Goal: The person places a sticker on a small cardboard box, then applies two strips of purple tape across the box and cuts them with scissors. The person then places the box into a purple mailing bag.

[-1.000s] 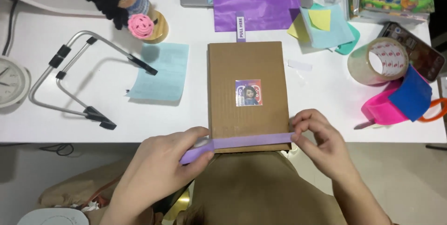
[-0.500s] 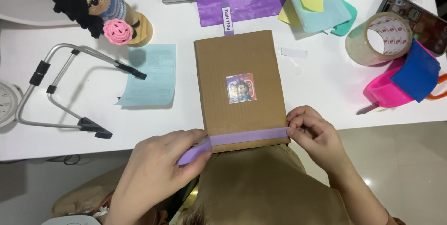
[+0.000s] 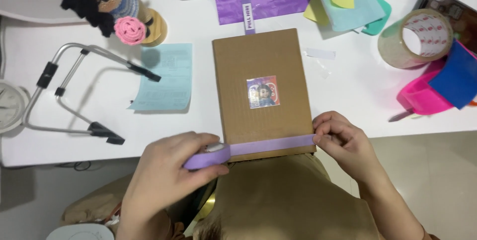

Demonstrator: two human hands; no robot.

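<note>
Two hands at work, head view. Left hand (image 3: 169, 180) grips a purple tape roll (image 3: 206, 154); right hand (image 3: 343, 143) pinches the purple tape strip (image 3: 271, 145) shut against the flat brown cardboard package (image 3: 261, 93), which lies at the white desk (image 3: 348, 91) edge. Judgement: keep the strip taut and level, press down evenly along the edge.

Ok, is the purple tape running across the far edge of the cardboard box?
No, the purple tape stretches across the near edge of the cardboard box, between the left hand and right hand.
</note>
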